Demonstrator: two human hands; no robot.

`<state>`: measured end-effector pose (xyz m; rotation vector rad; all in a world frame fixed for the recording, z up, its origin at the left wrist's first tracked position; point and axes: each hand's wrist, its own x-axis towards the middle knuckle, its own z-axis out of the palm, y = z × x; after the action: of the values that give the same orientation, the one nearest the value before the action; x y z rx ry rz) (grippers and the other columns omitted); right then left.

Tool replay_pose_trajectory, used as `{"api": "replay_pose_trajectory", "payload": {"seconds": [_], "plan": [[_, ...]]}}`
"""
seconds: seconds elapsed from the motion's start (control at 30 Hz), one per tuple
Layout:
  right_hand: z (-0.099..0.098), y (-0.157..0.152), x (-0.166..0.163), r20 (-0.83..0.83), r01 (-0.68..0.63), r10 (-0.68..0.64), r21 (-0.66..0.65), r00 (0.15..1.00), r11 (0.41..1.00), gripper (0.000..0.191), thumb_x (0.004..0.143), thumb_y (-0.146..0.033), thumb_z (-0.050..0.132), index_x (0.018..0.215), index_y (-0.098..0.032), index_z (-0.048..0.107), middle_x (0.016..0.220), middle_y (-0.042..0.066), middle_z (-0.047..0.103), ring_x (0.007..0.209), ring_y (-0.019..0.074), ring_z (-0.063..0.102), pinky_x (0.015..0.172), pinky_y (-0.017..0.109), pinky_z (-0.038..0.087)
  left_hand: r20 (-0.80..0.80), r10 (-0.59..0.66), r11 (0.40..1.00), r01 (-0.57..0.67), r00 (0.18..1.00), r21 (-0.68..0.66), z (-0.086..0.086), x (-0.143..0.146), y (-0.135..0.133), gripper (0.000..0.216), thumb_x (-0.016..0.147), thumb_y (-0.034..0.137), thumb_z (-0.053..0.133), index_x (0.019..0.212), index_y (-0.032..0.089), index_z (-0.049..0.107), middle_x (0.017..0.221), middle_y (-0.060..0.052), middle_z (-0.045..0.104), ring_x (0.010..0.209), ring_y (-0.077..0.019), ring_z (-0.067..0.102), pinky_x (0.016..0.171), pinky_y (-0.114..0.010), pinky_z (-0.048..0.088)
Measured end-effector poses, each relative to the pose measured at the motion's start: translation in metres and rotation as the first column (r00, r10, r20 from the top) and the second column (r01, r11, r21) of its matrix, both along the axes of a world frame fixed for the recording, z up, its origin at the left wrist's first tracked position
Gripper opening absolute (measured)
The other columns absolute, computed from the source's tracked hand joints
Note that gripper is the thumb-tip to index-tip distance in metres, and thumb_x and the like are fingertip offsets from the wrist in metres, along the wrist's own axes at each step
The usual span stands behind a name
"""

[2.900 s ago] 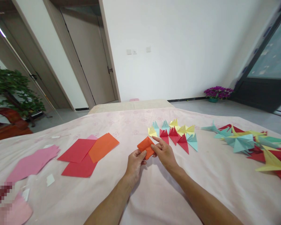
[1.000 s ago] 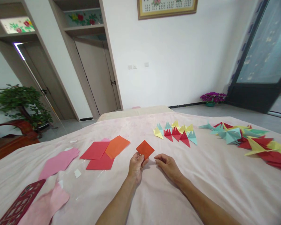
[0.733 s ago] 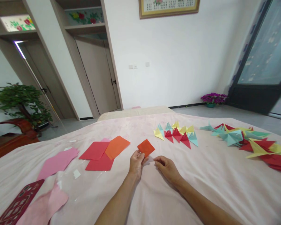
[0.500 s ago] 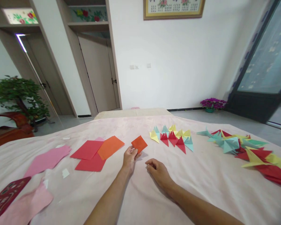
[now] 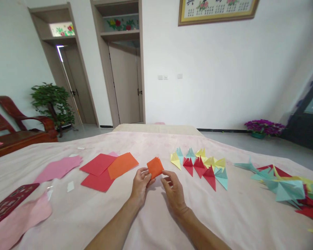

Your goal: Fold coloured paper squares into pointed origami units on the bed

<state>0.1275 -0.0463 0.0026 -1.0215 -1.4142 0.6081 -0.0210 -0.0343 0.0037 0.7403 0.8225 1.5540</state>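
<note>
Above the tablecloth, my left hand (image 5: 141,184) pinches a small folded square of orange paper (image 5: 154,167) by its lower left side. The square is turned corner-up, and its layers stand slightly apart at the top. At its right corner is my right hand (image 5: 173,189), with the index fingertip at the paper's edge and the thumb apart below it. Left of the hands lie flat sheets: orange paper (image 5: 123,164) overlapping red paper (image 5: 97,164). Several folded paper cranes (image 5: 199,166) in red, yellow and light blue stand in rows to the right.
A heap of winged paper cranes (image 5: 289,189) lies at the far right. Pink sheets (image 5: 58,168), a dark red patterned packet (image 5: 11,203) and a white scrap (image 5: 70,186) are on the left. Beyond the table stand a wooden chair (image 5: 39,130) and potted purple flowers (image 5: 264,127).
My right hand has moved up to the orange square's right corner. The square's layers now show apart at the top. The view has turned left.
</note>
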Motion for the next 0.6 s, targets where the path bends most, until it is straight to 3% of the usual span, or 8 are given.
{"api": "replay_pose_trajectory", "payload": {"seconds": [0.27,0.43,0.6], "plan": [[-0.0061,0.0037,-0.0018,-0.079,0.013,-0.015,-0.034,0.997,0.999,0.024,0.085,-0.032,0.061,0.106,-0.02,0.064,0.103,0.008,0.069,0.086,0.02,0.064,0.079,0.034,0.053,-0.047,-0.015,1.0,0.015,0.999,0.006,-0.0012,0.0016,-0.0018,0.045,0.068,0.033,0.083,0.1,0.017,0.055,0.098,-0.008,0.07,0.083,-0.0168,0.07,0.065,-0.023,0.057],[-0.0068,0.0043,-0.0017,-0.034,0.049,-0.051,-0.058,0.998,0.997,0.029,0.085,-0.04,0.063,0.106,-0.02,0.063,0.092,0.006,0.069,0.076,0.0192,0.062,0.069,0.031,0.051,-0.072,0.013,1.0,-0.012,0.997,0.02,0.0003,0.0033,-0.0012,0.045,0.067,0.034,0.083,0.098,0.018,0.053,0.097,-0.007,0.069,0.086,-0.0194,0.07,0.064,-0.026,0.058],[-0.0122,0.0067,-0.0001,0.006,0.05,-0.049,-0.04,0.999,0.998,0.03,0.086,-0.044,0.061,0.104,-0.019,0.063,0.086,0.006,0.068,0.076,0.0201,0.061,0.069,0.032,0.051,-0.094,-0.014,1.0,0.015,0.995,0.006,0.0038,0.0024,-0.0009,0.051,0.067,0.035,0.082,0.106,0.019,0.052,0.108,-0.01,0.067,0.089,-0.0221,0.071,0.063,-0.028,0.06]]}}
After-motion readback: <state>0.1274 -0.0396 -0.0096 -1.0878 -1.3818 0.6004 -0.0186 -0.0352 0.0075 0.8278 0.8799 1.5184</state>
